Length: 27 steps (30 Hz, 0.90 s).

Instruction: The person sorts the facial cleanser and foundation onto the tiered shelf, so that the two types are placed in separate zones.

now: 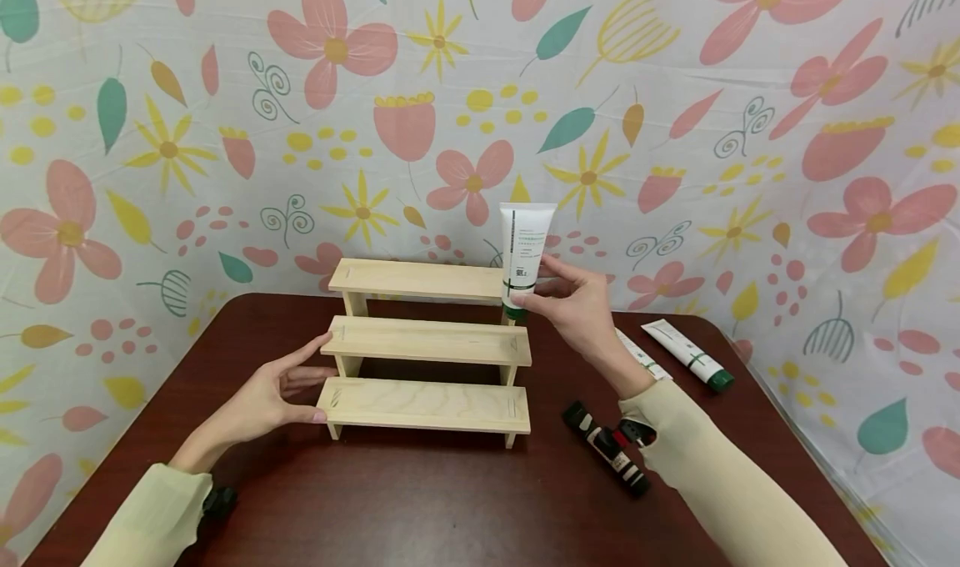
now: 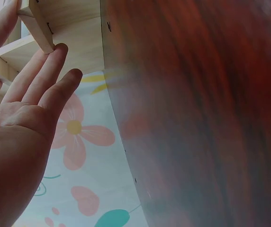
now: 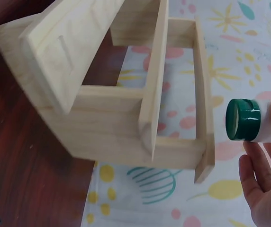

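Wooden, the rack [image 1: 427, 340] has our left hand [image 1: 262, 396] touching its left end, fingers spread; above its top tier's [image 1: 412, 278] right end, apart, we see the white tube [image 1: 527, 246], nearly upright, cap [image 1: 514, 311] down, pinched by our nearer right hand [image 1: 577, 307] just rightward.

No text can be read — lettering [image 1: 532, 238] on the upright white tube [image 1: 527, 257] is too small.

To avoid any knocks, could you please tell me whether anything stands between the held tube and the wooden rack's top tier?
Nothing visible does: the right wrist view shows an open gap between the green cap of the white tube and the top tier, floral cloth behind.
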Motion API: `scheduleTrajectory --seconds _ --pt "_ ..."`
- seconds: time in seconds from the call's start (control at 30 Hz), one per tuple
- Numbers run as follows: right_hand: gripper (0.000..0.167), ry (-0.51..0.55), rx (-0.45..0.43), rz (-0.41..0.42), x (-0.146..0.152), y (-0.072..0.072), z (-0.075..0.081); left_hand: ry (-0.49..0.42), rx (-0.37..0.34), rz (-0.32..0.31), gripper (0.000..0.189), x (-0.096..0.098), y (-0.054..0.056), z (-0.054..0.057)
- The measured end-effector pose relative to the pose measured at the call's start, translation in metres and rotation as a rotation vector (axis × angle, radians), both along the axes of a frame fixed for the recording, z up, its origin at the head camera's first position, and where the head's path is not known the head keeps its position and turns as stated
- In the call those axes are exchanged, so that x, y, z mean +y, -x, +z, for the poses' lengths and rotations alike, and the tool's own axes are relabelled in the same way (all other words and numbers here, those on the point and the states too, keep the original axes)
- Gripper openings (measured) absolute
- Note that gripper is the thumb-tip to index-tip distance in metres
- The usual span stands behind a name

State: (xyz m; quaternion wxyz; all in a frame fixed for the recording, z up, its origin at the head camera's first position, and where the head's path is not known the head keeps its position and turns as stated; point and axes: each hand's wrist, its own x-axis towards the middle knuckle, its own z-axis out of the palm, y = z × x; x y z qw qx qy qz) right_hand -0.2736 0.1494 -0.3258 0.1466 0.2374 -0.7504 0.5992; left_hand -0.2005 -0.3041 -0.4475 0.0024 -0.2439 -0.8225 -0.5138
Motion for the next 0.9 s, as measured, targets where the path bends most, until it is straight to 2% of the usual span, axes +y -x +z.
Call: scheduleTrajectory --seconds 0.5,0.77,0.9 --pt "0.062 0.058 0.01 0.054 -0.044 0.017 0.008 0.014 -0.003 0.008 0.112 0.002 0.0 0.004" --pt "0.06 0.079 0.0 0.06 -0.068 0.029 0.0 0.004 -0.007 -0.003 0.112 0.001 -0.001 0.0" --pt "0.06 0.079 0.0 0.071 -0.082 0.034 0.002 0.002 0.0 -0.001 0.112 0.001 -0.001 0.002"
